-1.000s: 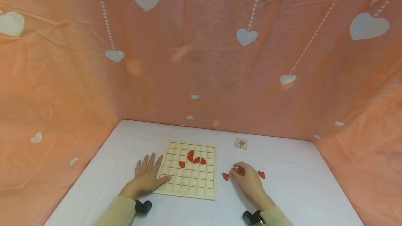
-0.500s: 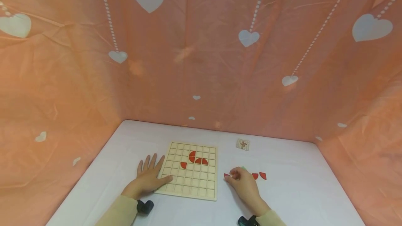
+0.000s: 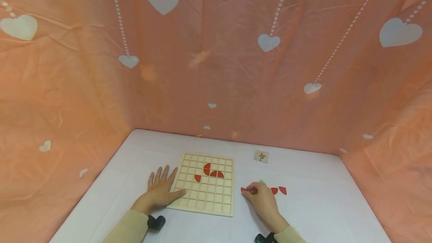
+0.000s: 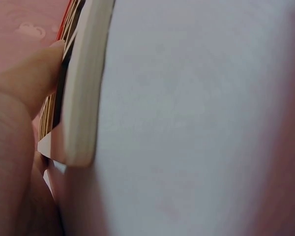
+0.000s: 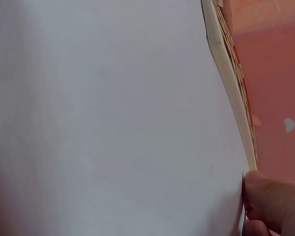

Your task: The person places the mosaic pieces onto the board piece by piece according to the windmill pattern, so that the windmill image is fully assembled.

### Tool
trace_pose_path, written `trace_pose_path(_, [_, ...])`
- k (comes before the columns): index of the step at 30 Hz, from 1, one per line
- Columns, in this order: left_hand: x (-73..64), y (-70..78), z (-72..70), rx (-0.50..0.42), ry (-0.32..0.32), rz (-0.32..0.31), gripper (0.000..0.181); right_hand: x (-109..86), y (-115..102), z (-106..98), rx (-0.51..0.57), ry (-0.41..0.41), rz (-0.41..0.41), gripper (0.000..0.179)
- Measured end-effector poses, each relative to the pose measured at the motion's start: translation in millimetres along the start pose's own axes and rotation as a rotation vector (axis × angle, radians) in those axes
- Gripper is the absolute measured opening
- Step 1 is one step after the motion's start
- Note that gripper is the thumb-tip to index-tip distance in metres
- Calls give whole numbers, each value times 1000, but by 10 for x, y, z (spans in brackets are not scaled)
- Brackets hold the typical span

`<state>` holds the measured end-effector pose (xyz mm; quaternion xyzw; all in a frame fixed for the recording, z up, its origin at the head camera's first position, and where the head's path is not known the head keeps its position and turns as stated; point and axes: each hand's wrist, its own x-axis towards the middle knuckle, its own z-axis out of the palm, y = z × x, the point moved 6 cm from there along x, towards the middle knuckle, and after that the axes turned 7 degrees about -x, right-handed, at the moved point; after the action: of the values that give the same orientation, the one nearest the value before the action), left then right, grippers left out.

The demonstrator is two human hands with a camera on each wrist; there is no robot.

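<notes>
A red piece lies between the grid board and our nearer right hand, whether pinched we cannot tell, our left hand spread.

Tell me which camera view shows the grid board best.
The head view: nearly the whole grid board shows from above, squares and red pieces included, with only the left hand covering a little. The left wrist view shows one corner and edge close up; the right wrist view, a thin side-on strip.
</notes>
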<state>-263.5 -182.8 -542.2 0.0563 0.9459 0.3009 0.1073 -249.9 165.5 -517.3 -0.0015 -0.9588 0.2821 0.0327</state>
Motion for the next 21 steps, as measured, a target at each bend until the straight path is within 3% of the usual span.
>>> trace_pose_path(10, [-15,29,-15,-4,2,11,103,-1,-66,16,-8,-2,-40,11])
trace_pose_path(21, [-28,37,-16,-10,-3,9,103,-18,-146,45,14,-68,-86,15])
